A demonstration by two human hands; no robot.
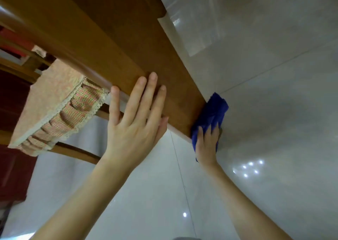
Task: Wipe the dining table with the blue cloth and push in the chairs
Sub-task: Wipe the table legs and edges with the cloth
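- Pressing flat on the wooden table (109, 38), I've got the left hand (133, 122): palm down, fingers (139, 91) straight and spread apart, holding nothing.
- The thumb lies along the near edge of the wood.
- The right hand (207, 144) grips the blue cloth (214, 111), bunched around it, with fabric showing on both sides of the hand.
- The cloth sits at the right-hand end of the table, touching the wood's edge there; most of it sticks out past the fingers.
- The two hands are near each other but not touching.
- A chair (76, 151) is left of the left hand, its seat partly under the table; the cushion (53, 100) has a checked, lace-trimmed frill.
- The glossy pale tile floor (274, 111) shows light reflections.
- The view is strongly tilted, so I can't tell how far in the chair is.
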